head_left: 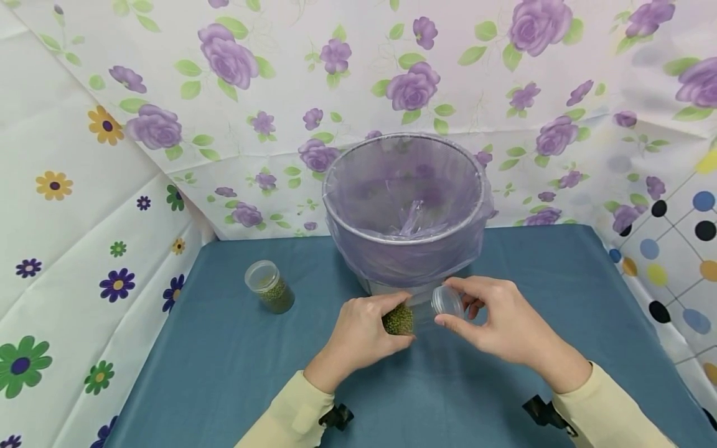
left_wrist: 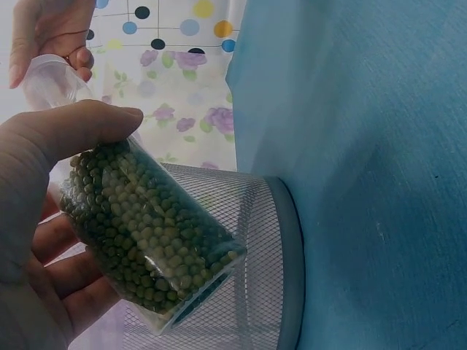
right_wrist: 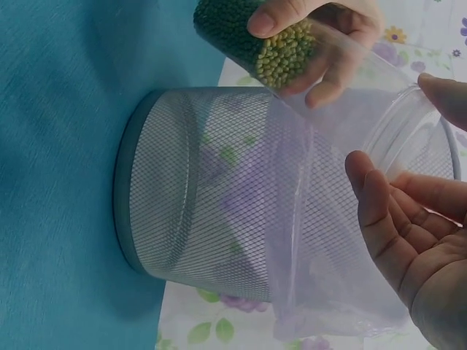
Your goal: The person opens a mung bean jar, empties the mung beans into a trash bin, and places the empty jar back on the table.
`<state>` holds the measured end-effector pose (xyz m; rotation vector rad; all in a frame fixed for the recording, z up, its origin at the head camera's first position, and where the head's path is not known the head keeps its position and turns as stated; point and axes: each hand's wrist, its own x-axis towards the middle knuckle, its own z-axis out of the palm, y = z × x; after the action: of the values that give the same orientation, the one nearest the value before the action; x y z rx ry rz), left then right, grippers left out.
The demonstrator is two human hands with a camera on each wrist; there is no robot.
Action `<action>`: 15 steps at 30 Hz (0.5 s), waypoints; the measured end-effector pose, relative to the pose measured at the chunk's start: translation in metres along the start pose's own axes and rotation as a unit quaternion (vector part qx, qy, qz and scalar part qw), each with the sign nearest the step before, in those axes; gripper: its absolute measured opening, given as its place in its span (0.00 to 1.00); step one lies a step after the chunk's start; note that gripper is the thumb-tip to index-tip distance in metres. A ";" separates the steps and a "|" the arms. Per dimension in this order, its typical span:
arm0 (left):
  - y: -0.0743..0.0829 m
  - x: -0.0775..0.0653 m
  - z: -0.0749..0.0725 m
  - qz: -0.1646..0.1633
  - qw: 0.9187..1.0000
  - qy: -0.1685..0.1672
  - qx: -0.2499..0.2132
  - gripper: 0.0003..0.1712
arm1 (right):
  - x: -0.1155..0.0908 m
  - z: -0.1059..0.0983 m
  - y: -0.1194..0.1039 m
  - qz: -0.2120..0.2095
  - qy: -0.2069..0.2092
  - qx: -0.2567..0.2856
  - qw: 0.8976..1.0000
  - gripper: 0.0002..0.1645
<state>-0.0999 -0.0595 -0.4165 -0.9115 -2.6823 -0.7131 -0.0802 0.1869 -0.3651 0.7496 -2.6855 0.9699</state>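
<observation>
My left hand (head_left: pixel 360 328) grips a clear plastic jar (left_wrist: pixel 157 226) part filled with green mung beans. The jar lies tilted, its mouth towards my right hand (head_left: pixel 506 320) and the beans gathered at its base end. My right hand's thumb and fingers hold the clear round lid (right_wrist: pixel 408 127) by its rim at the jar's mouth. Whether the lid is screwed on or only rests against the mouth I cannot tell. Both hands are in front of the mesh bin, above the table.
A second clear jar (head_left: pixel 272 291) of green beans, with a clear top, stands on the left of the blue tablecloth (head_left: pixel 224 379). The wire mesh bin (right_wrist: pixel 175 197) at the back carries a purple plastic bag (head_left: pixel 403 261) folded over its rim. Flowered cloth (head_left: pixel 280 74) hangs behind.
</observation>
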 end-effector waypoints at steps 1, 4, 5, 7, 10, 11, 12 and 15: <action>0.000 0.000 0.000 0.000 1.000 0.000 0.000 0.36 | 0.000 0.000 0.001 -0.005 0.001 -0.001 1.000 0.30; -0.001 0.001 0.001 -0.002 1.000 -0.003 -0.003 0.35 | -0.001 0.001 0.002 -0.018 0.006 -0.002 1.000 0.29; -0.001 0.002 0.001 -0.003 1.000 -0.004 -0.004 0.35 | -0.001 0.001 0.003 -0.022 0.007 -0.003 1.000 0.29; -0.001 0.002 0.000 -0.004 1.000 -0.006 -0.008 0.35 | -0.001 0.001 0.004 -0.029 0.008 -0.005 1.000 0.28; 0.000 0.003 -0.002 -0.008 1.000 -0.009 -0.015 0.35 | -0.001 0.001 0.005 -0.039 0.010 -0.005 0.999 0.28; 0.000 0.003 -0.002 -0.010 1.000 -0.011 -0.017 0.35 | -0.001 0.001 0.006 -0.043 0.011 -0.006 0.999 0.28; 0.000 0.003 -0.003 -0.011 1.000 -0.014 -0.019 0.35 | -0.001 0.001 0.007 -0.047 0.013 -0.006 0.999 0.28; -0.002 0.003 -0.004 -0.017 0.999 -0.025 -0.034 0.35 | -0.002 0.002 0.008 -0.058 0.015 0.001 0.998 0.28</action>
<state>-0.1032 -0.0612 -0.4127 -0.9142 -2.7390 -0.8039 -0.0825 0.1913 -0.3717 0.8722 -2.5836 0.9490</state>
